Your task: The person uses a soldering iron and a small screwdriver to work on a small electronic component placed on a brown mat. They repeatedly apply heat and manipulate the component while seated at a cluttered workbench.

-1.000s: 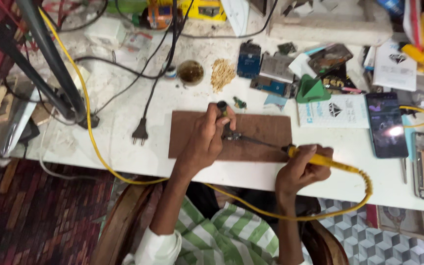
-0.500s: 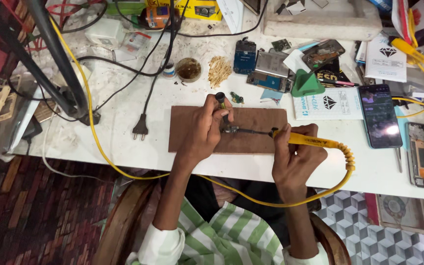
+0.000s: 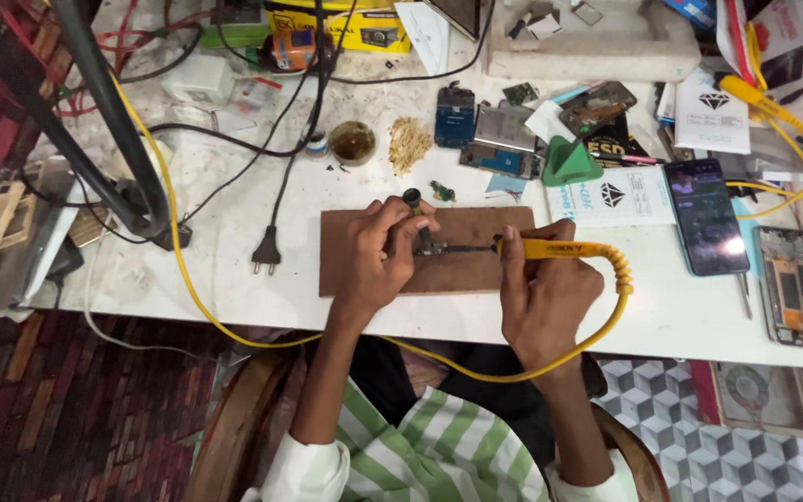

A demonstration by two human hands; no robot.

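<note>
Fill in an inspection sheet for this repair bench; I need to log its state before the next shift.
Surface: white table, stained, with a brown wooden board near its front edge.
Job's things: yellow-handled soldering iron, tip on a small part on the board.
Clutter: phone with lit screen, opened phone bodies, green stand, small round tin, paper packets.
Grips: left hand pinches a small dark tool; right hand is closed on the iron.
Cables: yellow cord, loose black plug.
Surroundings: brick floor, wooden chair.
</note>
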